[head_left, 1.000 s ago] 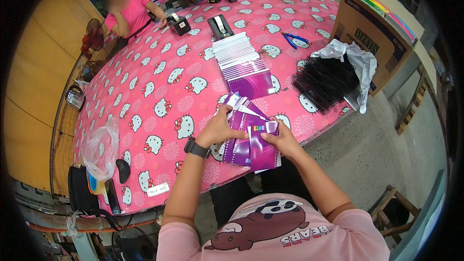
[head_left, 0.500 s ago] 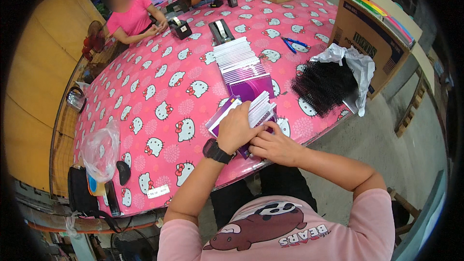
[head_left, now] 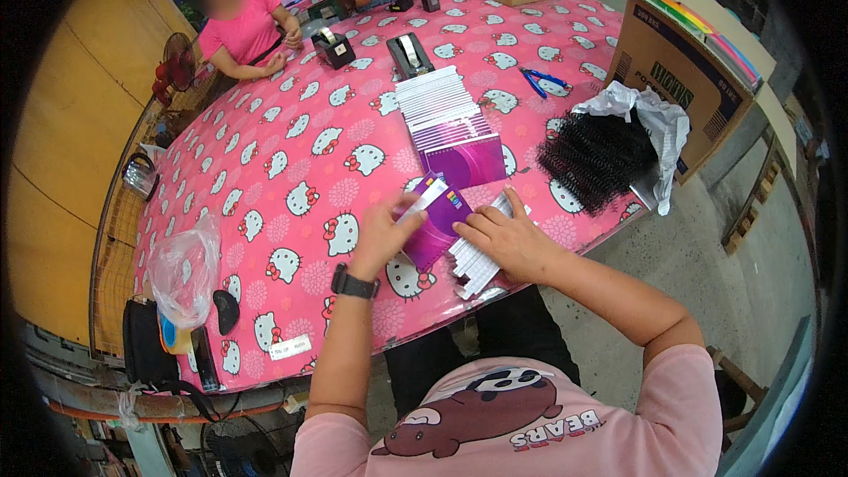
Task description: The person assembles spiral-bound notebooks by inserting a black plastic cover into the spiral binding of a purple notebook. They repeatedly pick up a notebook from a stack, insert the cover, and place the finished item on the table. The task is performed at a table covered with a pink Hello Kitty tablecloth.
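Note:
A purple booklet with a white strip along its upper left side lies tilted on the table in front of me. My left hand is closed on its left edge, thumb over the white strip. My right hand lies with fingers stretched over a loose bundle of white paper strips, its fingertips reaching the booklet's right edge. Just beyond, an overlapped row of purple booklets with white strips runs away from me. What lies beneath my right palm is hidden.
To the right are a black curly mesh-like bundle on white paper, blue pliers-like tool and a cardboard box. Tape dispensers stand farther back. A plastic bag lies left. Other people sit across the pink patterned table.
My hands have moved apart, the left one leftward. The white strips, upright between my hands before, now lie under my right hand, and more of the purple booklet shows.

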Tool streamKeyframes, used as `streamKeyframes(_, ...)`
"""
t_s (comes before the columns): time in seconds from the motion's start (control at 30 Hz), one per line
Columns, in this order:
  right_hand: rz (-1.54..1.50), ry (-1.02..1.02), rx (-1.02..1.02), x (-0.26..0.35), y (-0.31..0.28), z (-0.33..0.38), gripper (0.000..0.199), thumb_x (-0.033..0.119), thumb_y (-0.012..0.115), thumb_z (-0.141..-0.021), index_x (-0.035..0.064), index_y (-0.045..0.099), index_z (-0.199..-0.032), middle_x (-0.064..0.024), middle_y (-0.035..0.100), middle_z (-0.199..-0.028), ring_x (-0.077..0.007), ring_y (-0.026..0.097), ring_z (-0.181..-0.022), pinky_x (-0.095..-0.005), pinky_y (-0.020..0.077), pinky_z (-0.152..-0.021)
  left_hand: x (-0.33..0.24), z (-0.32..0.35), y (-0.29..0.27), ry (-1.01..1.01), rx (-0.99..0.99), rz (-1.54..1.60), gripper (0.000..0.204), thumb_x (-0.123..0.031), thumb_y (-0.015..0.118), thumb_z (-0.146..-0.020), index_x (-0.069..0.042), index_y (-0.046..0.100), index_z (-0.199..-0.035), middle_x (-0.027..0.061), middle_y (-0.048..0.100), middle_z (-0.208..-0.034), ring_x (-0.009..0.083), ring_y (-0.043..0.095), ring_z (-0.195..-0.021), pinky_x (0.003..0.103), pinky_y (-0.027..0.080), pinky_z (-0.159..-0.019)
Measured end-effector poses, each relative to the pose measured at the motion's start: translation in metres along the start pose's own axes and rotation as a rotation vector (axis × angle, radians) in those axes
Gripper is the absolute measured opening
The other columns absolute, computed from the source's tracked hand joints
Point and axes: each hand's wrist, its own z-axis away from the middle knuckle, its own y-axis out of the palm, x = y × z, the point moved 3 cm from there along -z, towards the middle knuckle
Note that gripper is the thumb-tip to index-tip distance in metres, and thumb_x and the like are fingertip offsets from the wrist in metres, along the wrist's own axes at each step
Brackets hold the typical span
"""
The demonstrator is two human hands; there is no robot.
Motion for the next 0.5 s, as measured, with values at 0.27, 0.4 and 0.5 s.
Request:
streamKeyframes(0.27,-0.013,-0.060,0.029,0.001,-0.002,-0.006,0.050,0.008,0.064,-0.070,0.0055,0.051,-0.118,-0.0074,0.053,-0.110,-0.0243,0.050,-0.111,-0.0608,0.0258,-0.105,0.043,-0.032,0.004,-0.165,0.052,0.005,0.071,-0.034,0.082,-0.065,0.006,0.054,-0.116,0.0213,0.064,-0.104,0.0275,0.063,-0.093,0.037,0.049,-0.083)
streamKeyframes(0.4,0.002,-0.016,0.238,-0.016,-0.011,-0.020,0.062,0.016,0.075,-0.063,0.0045,0.050,-0.119,-0.0085,0.054,-0.113,-0.0253,0.049,-0.113,-0.0598,0.0312,-0.102,0.040,-0.025,-0.021,-0.134,0.009,-0.114,0.047,-0.021,0.079,-0.070,0.001,0.062,-0.106,0.0130,0.068,-0.091,0.0201,0.064,-0.079,0.033,0.050,-0.074)
streamKeyframes(0.5,-0.073,0.088,0.295,-0.039,-0.016,-0.052,0.074,0.024,0.082,-0.057,0.0056,0.050,-0.121,-0.0085,0.054,-0.115,-0.0258,0.049,-0.115,-0.0594,0.0330,-0.100,0.033,0.017,-0.060,-0.084,-0.284,0.302,0.040,-0.015,0.076,-0.074,0.001,0.060,-0.107,0.0085,0.067,-0.093,0.0152,0.062,-0.081,0.029,0.050,-0.073)
